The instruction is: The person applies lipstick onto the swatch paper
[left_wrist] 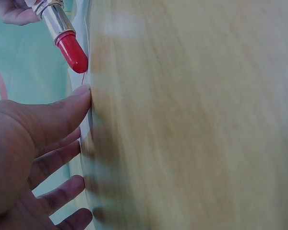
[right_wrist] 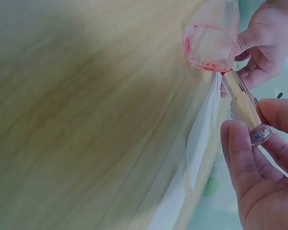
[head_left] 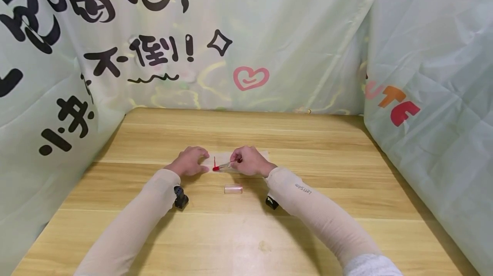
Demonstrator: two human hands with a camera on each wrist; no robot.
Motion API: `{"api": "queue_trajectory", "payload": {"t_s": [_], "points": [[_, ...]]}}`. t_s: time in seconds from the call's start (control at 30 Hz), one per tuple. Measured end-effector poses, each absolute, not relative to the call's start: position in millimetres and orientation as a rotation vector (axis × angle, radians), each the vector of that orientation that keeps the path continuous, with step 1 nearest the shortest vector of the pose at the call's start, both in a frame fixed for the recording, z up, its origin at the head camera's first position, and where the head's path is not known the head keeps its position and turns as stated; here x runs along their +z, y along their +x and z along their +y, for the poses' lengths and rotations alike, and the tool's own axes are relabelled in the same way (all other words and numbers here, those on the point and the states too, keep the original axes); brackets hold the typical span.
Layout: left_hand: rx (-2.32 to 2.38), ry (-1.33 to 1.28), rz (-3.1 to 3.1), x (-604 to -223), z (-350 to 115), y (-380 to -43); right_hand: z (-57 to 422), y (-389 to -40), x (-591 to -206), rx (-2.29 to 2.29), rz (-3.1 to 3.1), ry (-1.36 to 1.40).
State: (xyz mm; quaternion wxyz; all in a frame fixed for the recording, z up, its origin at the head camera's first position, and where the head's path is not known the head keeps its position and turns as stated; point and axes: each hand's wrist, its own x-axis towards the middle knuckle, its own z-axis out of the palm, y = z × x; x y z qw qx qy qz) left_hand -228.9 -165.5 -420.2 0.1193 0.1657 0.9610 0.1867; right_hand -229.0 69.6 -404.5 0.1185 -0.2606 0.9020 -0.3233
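My right hand (head_left: pixel 251 161) holds a lipstick (head_left: pixel 226 165) by its base between thumb and fingers. In the left wrist view, its red tip (left_wrist: pixel 73 51) is out of the metallic tube, at the paper's surface. A white sheet of paper (head_left: pixel 264 155) lies under both hands, bearing a red stroke (head_left: pixel 215 161). My left hand (head_left: pixel 188 161) rests at the paper's left end, thumb and fingers spread and fairly straight. Nearer to me, the clear pinkish lipstick cap (head_left: pixel 233 189) lies on its side; red smears show inside its rim (right_wrist: pixel 209 64) in the right wrist view.
The wooden table (head_left: pixel 215 233) extends around the paper on all sides. Printed cloth hangs behind it (head_left: pixel 300 53) and along the left and right sides. Dark wrist cameras sit under both sleeves, close above the tabletop.
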Motion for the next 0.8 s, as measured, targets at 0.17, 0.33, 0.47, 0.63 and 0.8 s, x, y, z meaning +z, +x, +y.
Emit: {"api": "queue_trajectory", "payload": {"t_s": [0.17,0.33,0.47,0.63,0.8], "points": [[0.545,0.484,2.811,-423.0,-165.7,-229.3,69.3,-227.9,-404.8,-0.947,2.645,-0.765],[0.559,0.475,2.808,-423.2,-165.5,-228.9,69.5,-227.2,-404.4,-0.947,2.641,-0.760],[0.559,0.474,2.811,-424.2,-165.8,-229.3,70.2,-227.2,-403.7,-0.943,2.642,-0.759],[0.555,0.477,2.816,-423.5,-166.1,-229.2,70.4,-227.6,-403.1,-0.939,2.642,-0.768],[0.553,0.470,2.817,-423.0,-166.1,-229.6,70.7,-228.2,-402.1,-0.942,2.648,-0.769]]}}
